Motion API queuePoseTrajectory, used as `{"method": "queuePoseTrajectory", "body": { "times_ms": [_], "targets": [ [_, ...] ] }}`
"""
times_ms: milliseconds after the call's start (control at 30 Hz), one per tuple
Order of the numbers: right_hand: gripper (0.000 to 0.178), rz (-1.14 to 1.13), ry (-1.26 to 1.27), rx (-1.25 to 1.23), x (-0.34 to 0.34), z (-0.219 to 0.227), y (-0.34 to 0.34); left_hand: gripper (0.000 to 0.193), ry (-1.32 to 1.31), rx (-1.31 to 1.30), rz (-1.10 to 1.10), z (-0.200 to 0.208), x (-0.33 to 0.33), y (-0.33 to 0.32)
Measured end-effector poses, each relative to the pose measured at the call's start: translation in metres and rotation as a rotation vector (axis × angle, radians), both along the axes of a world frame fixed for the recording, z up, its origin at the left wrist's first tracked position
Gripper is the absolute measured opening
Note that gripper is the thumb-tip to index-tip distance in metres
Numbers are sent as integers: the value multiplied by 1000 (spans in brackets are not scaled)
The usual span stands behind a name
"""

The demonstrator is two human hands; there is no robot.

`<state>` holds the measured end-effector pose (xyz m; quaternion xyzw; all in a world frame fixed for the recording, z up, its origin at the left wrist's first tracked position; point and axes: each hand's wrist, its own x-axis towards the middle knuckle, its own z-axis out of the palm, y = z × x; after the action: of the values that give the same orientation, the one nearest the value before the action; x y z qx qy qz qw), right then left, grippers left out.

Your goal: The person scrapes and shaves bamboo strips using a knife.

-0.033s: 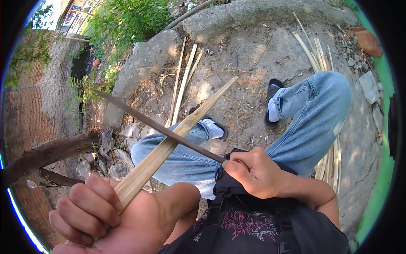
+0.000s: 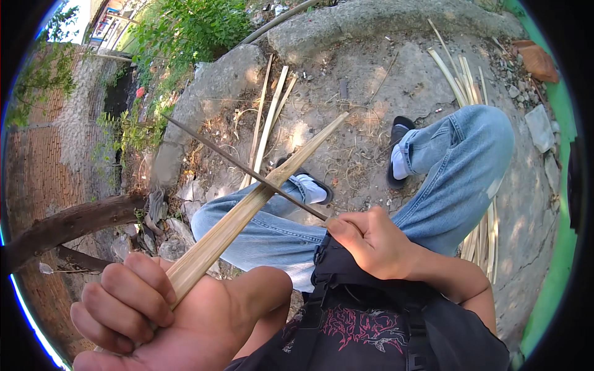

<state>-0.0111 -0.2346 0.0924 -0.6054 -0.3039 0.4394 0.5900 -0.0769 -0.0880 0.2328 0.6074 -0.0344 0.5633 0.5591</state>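
Note:
A pale bamboo strip (image 2: 219,234) slants up and away from my left hand (image 2: 185,328), whose fingers are wrapped round its near end. The strip narrows to a point at its far end and has a node partway along. In my right hand (image 2: 377,244), closed with the thumb on top, is a knife with a long, dark, narrow blade (image 2: 226,156). Its handle is hidden by my fingers. The blade crosses over the strip close to the node, edge-on to the view, and its tip points to the far left.
Split strips (image 2: 270,120) lie on the ground beyond my left knee, with another bundle (image 2: 461,80) at the far right and more strips (image 2: 482,241) beside my right thigh. A dark log (image 2: 80,226) juts in at left by a brick wall (image 2: 43,167). My jeans-clad legs (image 2: 458,167) are spread apart.
The knife blade has shifted along the bamboo strip toward its far end and turned, so it looks thinner. My right hand has tilted slightly; my left hand is nearly still.

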Motion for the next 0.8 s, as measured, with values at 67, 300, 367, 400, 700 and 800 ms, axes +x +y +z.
{"method": "queuePoseTrajectory", "body": {
  "times_ms": [67,300,367,400,700,800],
  "targets": [
    [55,-41,-54,-71,0,-6,3,44,-5,7,60,-1,1,0],
    [58,-24,-78,-65,3,-1,1,44,1,-18,-75,-3,-1,-1],
    [58,15,-33,0,-1,13,-5,43,8,-27,-114,-3,-1,-1],
    [58,20,-32,4,0,7,-2,43,1,-16,-55,-1,1,-3],
    [59,-64,-56,-58,5,-15,3,43,25,-26,-103,0,0,-2],
    [60,-86,-51,-73,-1,-11,-1,42,17,-29,-155,-1,-2,1]
  ]
}}
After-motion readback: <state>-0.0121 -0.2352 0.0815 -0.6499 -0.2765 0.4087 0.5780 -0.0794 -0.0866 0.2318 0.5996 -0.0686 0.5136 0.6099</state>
